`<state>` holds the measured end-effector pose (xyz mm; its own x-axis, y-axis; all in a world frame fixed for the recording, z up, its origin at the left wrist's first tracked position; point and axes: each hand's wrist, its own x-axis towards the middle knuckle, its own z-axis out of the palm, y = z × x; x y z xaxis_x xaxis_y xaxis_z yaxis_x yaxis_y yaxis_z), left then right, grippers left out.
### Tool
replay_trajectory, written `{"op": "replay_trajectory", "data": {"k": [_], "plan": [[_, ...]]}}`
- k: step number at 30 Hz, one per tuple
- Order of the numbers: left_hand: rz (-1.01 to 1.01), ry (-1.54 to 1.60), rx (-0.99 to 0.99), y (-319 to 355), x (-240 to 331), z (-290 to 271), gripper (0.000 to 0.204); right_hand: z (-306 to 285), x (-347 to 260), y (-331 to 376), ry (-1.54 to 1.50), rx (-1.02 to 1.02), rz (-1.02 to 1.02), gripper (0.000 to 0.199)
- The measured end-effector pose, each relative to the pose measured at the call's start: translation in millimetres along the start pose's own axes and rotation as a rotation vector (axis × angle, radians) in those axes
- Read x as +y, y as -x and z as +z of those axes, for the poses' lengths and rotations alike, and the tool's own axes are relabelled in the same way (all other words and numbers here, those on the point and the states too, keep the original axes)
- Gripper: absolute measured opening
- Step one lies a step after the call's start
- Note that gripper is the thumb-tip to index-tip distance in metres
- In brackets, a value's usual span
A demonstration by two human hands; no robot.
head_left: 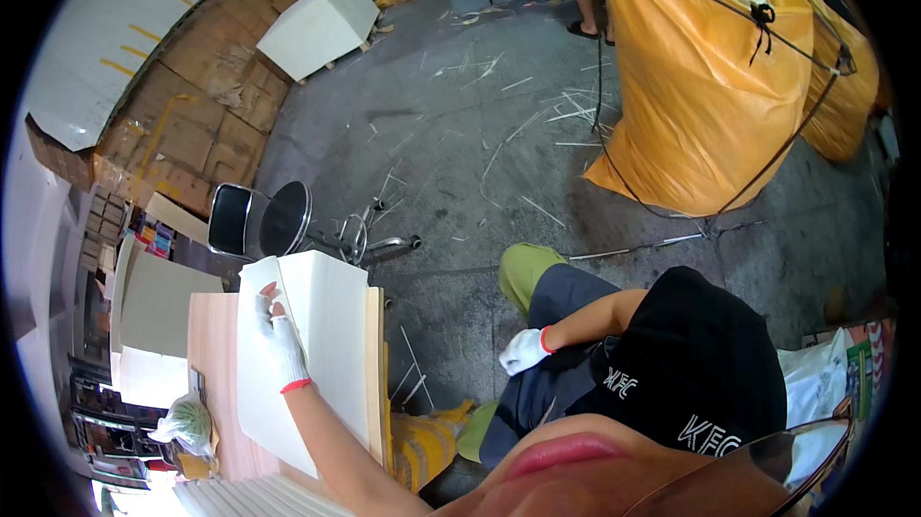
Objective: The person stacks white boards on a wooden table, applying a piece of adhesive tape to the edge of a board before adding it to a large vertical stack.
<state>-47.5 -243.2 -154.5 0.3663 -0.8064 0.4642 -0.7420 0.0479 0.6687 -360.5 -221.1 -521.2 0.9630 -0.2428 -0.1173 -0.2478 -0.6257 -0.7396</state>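
The left hand (278, 342), in a white glove with a red cuff, stretches forward from a bare forearm and lies flat, fingers spread and loose, on top of a stack of white sheets (321, 325) resting on a pale wooden table (211, 364). The right hand (523, 351), also gloved, hangs bent at the wrist over the person's lap, fingers curled and holding nothing.
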Motion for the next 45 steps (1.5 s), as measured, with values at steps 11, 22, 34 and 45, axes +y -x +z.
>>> {"op": "replay_trajectory", "data": {"k": [11,22,34,45], "plan": [[-0.002,-0.149,-0.012,3,8,-2,0.021,5,26,2,-0.055,-0.126,0.259,0.048],[-0.071,-0.119,-0.033,2,13,0,0.021,6,24,7,-0.029,-0.145,0.268,0.046],[-0.029,-0.147,-0.048,6,8,-3,0.022,17,25,4,0.032,-0.137,0.214,0.041],[-0.058,-0.159,-0.035,6,21,1,0.021,14,30,7,0.025,-0.119,0.204,0.041]]}}
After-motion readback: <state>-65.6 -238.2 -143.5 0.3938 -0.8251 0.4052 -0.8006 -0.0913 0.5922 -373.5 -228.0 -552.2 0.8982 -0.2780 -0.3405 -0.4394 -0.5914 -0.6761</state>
